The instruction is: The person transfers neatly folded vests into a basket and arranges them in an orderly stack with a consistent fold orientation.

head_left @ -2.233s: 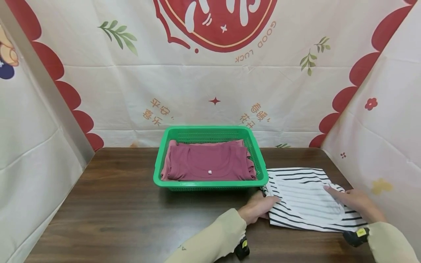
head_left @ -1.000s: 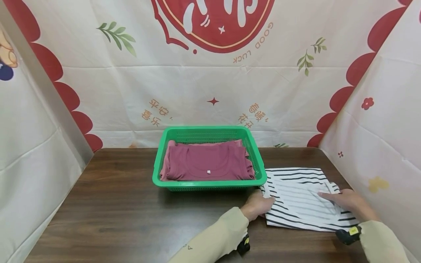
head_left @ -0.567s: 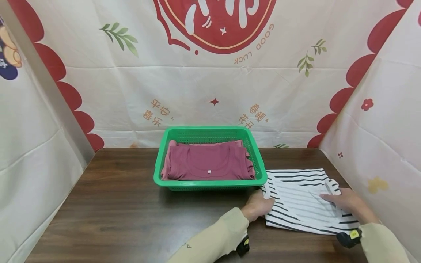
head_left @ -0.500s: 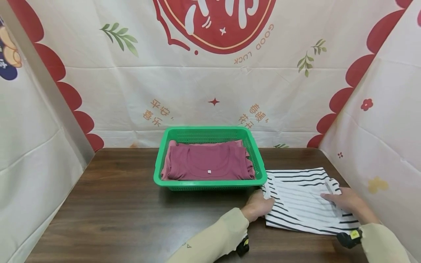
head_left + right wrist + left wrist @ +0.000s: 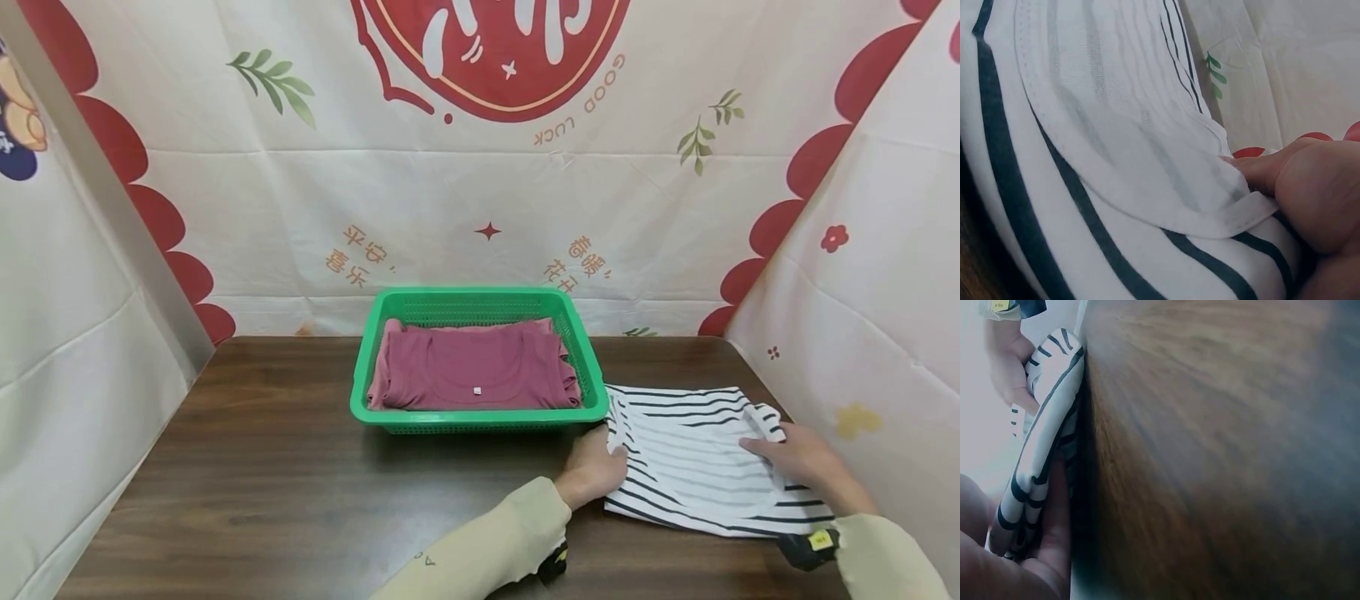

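A white shirt with black stripes [image 5: 690, 471], folded into a rough rectangle, lies at the right of the table with its neckline facing up. My left hand [image 5: 596, 467] grips its left edge; in the left wrist view the thumb side and the fingers [image 5: 1055, 531] stand on either side of the folded layers. At the opposite edge my right hand [image 5: 813, 468] holds the fabric, thumb on top near the collar band. The right wrist view shows that thumb [image 5: 1260, 172] pressing the cloth, while the other fingers are hidden beneath.
A green basket [image 5: 480, 418] stands at the table's back middle, holding folded mauve and pink garments [image 5: 476, 362]. The shirt's back left corner meets the basket's right side. Printed cloth [image 5: 480, 192] hangs behind and at both sides of the brown table [image 5: 300, 483].
Both hands keep their hold on the shirt. They first shift slightly left in view, then the right hand moves a little right again. The shirt's left edge now looks slightly raised.
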`<state>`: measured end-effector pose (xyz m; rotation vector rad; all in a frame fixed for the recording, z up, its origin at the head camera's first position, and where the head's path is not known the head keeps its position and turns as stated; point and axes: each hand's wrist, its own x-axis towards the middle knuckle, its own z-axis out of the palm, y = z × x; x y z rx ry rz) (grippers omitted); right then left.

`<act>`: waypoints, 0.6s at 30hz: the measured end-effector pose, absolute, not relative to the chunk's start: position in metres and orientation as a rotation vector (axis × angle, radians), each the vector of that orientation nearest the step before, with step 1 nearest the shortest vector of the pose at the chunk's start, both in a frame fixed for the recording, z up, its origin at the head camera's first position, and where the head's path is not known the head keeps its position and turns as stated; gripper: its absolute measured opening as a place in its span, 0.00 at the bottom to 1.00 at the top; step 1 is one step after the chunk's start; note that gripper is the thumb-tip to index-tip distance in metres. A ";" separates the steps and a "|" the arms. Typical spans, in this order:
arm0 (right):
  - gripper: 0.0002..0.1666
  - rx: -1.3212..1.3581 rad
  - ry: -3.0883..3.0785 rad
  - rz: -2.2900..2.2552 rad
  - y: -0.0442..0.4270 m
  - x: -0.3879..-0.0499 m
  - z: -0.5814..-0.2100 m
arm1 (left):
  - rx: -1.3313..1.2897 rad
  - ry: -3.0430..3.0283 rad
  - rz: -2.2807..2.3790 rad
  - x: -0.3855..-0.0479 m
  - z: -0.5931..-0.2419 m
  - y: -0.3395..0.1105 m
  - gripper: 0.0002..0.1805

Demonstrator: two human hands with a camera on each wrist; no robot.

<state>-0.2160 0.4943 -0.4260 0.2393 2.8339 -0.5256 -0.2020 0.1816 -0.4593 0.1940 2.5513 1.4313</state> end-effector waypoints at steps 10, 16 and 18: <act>0.24 0.151 2.948 -0.627 0.493 -0.206 -0.418 | 0.327 2.577 1.448 -0.195 -0.452 0.183 0.22; 0.23 0.145 2.982 -0.641 0.496 -0.201 -0.416 | 0.422 2.620 1.483 -0.192 -0.446 0.186 0.14; 0.22 0.157 2.976 -0.653 0.496 -0.199 -0.416 | 0.431 2.613 1.497 -0.191 -0.445 0.185 0.14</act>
